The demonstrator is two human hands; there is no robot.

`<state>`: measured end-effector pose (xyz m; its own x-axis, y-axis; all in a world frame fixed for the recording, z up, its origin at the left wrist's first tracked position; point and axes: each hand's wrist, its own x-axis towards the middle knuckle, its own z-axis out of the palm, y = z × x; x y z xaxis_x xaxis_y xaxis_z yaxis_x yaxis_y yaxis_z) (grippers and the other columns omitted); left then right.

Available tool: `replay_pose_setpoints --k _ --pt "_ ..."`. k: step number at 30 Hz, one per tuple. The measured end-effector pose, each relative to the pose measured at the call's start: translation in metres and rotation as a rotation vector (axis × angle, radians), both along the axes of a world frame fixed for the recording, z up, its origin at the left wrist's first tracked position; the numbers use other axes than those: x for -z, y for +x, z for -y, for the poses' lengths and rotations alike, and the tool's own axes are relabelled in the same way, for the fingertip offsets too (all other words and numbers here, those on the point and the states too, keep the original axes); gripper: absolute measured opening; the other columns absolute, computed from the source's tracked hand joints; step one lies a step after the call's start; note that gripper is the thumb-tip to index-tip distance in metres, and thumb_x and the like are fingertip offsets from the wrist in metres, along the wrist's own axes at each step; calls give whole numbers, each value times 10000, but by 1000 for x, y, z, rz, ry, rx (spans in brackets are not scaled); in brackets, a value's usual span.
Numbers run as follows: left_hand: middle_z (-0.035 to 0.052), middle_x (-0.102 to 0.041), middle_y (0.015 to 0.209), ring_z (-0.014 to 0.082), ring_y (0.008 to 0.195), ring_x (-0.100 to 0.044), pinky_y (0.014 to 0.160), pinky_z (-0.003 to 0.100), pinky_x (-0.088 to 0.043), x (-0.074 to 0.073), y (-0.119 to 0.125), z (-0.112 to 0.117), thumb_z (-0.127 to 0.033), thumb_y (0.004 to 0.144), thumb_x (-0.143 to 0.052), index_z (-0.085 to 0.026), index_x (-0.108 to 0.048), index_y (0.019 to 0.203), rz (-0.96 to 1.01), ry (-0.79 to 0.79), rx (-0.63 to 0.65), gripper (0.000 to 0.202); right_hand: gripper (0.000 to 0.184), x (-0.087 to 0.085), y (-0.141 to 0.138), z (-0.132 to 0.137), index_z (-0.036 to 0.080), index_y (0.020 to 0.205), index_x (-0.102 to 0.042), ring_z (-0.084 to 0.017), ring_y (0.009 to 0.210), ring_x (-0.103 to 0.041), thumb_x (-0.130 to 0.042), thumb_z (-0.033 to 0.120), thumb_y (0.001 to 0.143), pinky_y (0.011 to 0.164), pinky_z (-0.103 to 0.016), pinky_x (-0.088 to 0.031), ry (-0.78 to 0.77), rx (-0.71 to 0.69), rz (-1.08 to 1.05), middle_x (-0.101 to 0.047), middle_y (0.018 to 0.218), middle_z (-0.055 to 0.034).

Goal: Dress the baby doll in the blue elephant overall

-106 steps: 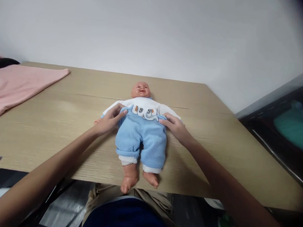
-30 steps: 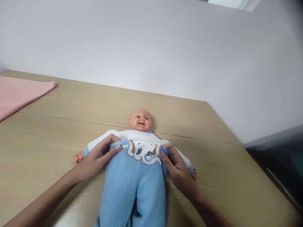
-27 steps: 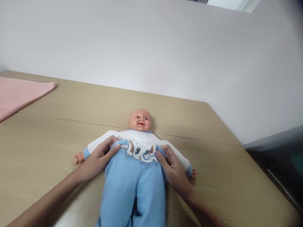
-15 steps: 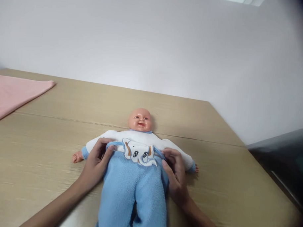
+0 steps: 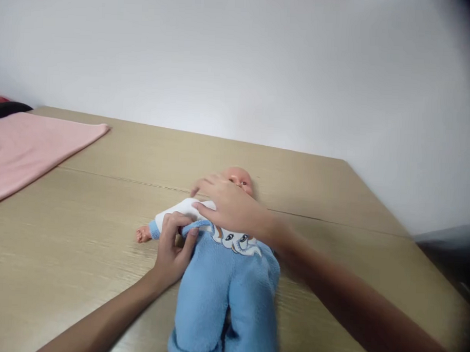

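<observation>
On its back lies a baby doll (image 5: 238, 178) in a white top with blue cuffs. It wears fuzzy blue pants (image 5: 216, 283) with an elephant patch (image 5: 236, 240) at the waist. My left hand (image 5: 176, 243) pinches the pants' waistband at the doll's side, on the left of the view. My right hand (image 5: 234, 204) reaches across the doll's chest, fingers apart and slightly blurred, holding nothing. It covers part of the doll's face, and the forearm hides the doll's arm on the right of the view.
A pink cloth (image 5: 39, 148) lies at the left on the wooden table (image 5: 102, 217). Behind it, at the far left, a black and red object (image 5: 6, 106) is partly cut off. The pale wall (image 5: 239, 68) rises behind the table.
My right hand has let go of the waistband on the right and moved left and up across the doll's chest. My left hand keeps its pinch. The view has shifted a little left.
</observation>
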<state>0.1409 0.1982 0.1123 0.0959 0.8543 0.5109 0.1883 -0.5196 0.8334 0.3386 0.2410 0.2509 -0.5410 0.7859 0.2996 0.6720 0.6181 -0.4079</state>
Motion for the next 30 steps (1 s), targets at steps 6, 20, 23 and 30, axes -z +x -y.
replay_pose_setpoints --k 6,20,23,30 --pt "47 -700 994 265 969 -612 923 427 -476 1 -3 -1 -418 1171 -583 -279 -677 1073 43 89 52 194 233 27 -58 -59 273 997 -791 -242 929 -727 -795 51 925 800 -371 -536 -197 -360 309 -817 1015 -7" --pt "18 -772 975 222 900 -684 854 400 -491 -13 -12 0 -217 1128 -652 -279 -689 1162 -72 301 80 79 360 23 -28 -33 156 1364 -626 -253 1142 -703 -619 78 1013 1013 -398 -551 -208 -216 -65 -724 1262 -88" --pt "16 -775 960 202 841 -691 814 381 -514 -13 -13 0 -240 1143 -640 -259 -709 1169 -70 419 74 76 345 27 -16 -31 186 1315 -596 -235 1085 -685 -601 64 992 987 -380 -549 -304 -264 -261 -700 1217 -74" --pt "74 -610 1145 254 1122 -667 929 409 -586 -4 -11 -1 -278 1114 -678 -266 -751 1095 46 504 -82 77 455 35 10 -40 234 1211 -645 -247 1077 -664 -563 30 812 951 -386 -535 -431 -376 -419 -695 1158 -50"
